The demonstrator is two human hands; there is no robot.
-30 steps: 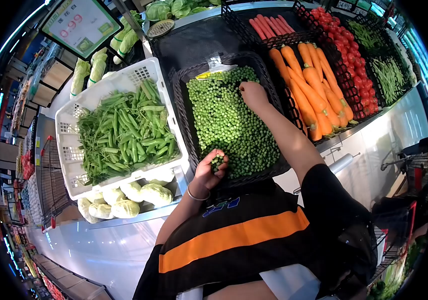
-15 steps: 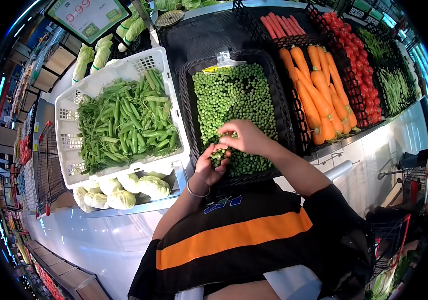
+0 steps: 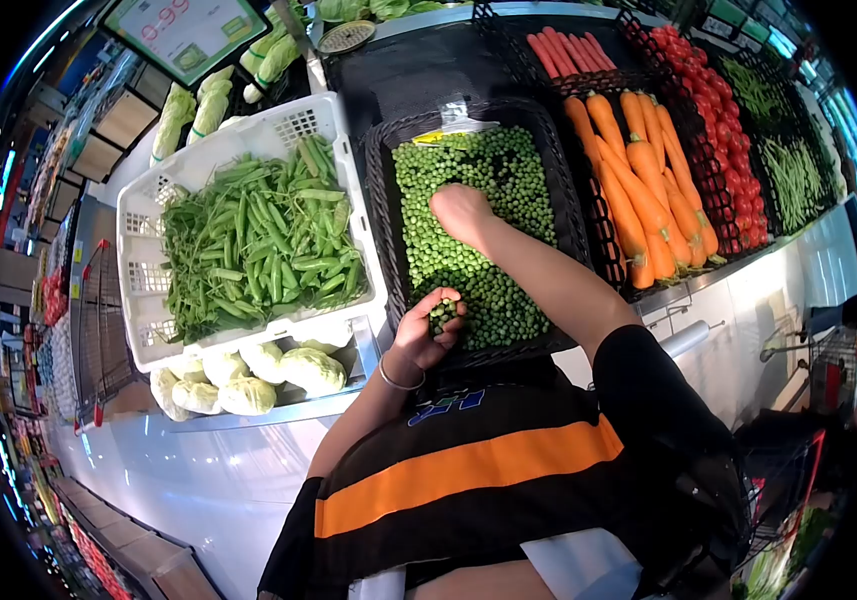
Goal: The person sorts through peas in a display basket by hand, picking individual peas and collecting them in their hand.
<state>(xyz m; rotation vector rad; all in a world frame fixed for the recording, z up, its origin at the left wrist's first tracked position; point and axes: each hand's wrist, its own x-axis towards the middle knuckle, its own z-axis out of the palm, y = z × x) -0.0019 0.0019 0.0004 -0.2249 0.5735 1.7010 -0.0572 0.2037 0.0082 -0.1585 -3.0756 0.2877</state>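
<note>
Shelled green peas (image 3: 488, 270) fill a black woven basket (image 3: 380, 215) in front of me. My left hand (image 3: 424, 335) is cupped at the basket's near left edge, its fingers curled round a small handful of peas. Over the left middle of the basket, my right hand (image 3: 462, 212) is down at the surface of the peas with its knuckles up. Its fingers are bent under and hidden, so what they hold does not show. A white plastic crate (image 3: 133, 285) of green pea pods (image 3: 268, 240) stands to the left of the basket.
Carrots (image 3: 638, 190) lie in a black crate right of the basket, with red tomatoes (image 3: 713, 130) beyond. Pale cabbages (image 3: 248, 385) sit below the white crate. A price sign (image 3: 183, 35) stands at the back left, and a shopping cart (image 3: 103, 340) is at far left.
My right hand has moved away from my left hand, up and forward onto the peas. My left hand stays cupped round its peas in nearly the same place. The view has shifted slightly.
</note>
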